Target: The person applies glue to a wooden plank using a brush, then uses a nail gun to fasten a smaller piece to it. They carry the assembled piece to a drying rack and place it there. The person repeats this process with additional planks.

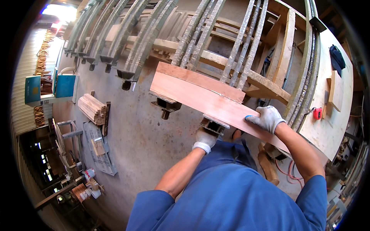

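A long pinkish wooden board [216,103] lies across several metal bar clamps, with a narrower wooden strip [200,81] along its far edge. My right hand [269,118], in a pale glove with a bluish thumb tip, grips the board toward its right end. The thumb lies on top and the fingers curl at the far edge. My left hand [206,141], also gloved, is closed beneath the near end of a bar clamp [214,125], in front of the board. That clamp's jaw hides part of its fingers.
More clamp bars [142,36] extend over a wooden frame [266,82]. On the right, a pale tabletop [322,133] carries a red tape measure [317,113], a wood block [336,91] and dark cloth [337,59]. Stacked wood strips [92,109] stand left; a red hose [289,176] lies near a log [268,165].
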The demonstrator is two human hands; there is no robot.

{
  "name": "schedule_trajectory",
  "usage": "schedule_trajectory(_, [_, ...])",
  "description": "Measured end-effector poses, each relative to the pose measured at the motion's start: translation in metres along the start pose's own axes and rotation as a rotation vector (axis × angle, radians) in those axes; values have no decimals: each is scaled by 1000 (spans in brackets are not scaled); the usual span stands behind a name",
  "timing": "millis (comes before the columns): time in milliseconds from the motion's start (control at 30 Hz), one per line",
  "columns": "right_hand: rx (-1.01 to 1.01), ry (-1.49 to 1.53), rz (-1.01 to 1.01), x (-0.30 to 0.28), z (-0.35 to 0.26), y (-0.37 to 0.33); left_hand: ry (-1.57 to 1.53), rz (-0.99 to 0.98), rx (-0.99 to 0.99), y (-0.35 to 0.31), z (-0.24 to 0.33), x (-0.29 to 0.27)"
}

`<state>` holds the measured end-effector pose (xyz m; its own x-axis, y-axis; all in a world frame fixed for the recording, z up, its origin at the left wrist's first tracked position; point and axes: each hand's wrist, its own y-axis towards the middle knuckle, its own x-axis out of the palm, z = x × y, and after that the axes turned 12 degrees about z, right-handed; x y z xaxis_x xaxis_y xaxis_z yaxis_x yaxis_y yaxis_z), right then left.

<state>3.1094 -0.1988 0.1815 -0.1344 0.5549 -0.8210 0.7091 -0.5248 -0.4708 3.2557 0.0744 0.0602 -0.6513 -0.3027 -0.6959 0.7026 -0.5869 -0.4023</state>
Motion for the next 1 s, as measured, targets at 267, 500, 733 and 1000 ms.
schedule_trajectory(267, [-21, 38, 41, 9, 12, 2, -4, -25, -37, -2, 18, -15])
schedule_trajectory(500, [1, -7, 16, 1, 3, -2, -305, -4, -11, -1, -20, 20])
schedule_trajectory(733, [-43, 5, 68, 5, 6, -2, -40, -140, -159, -5, -5, -28])
schedule_trajectory(1000, [-25, 28, 117, 7, 3, -7, 81, 782, 425, -7, -3, -172])
